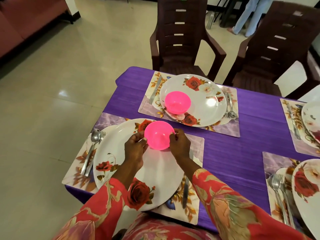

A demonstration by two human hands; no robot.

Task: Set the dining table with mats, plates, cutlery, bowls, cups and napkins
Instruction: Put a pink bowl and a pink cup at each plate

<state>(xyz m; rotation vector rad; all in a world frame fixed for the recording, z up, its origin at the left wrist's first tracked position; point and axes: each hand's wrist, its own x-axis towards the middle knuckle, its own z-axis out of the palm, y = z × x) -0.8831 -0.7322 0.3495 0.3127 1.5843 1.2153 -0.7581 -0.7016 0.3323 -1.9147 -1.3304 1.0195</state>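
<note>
With both hands, left [136, 148] and right [180, 144], my fingers pinch the pink bowl [158, 137], which I must next lower squarely onto the near plate [121, 163].

Glossy cream tiled floor [65, 70] — two dark brown chairs [180, 37], a reddish sofa [26, 23]

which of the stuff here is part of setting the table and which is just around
Part of the job:
- pink bowl, held by left hand and right hand
- near plate
- far plate with second bowl
- place mats
- spoon, knife

Just around:
- two brown chairs
- sofa
</note>
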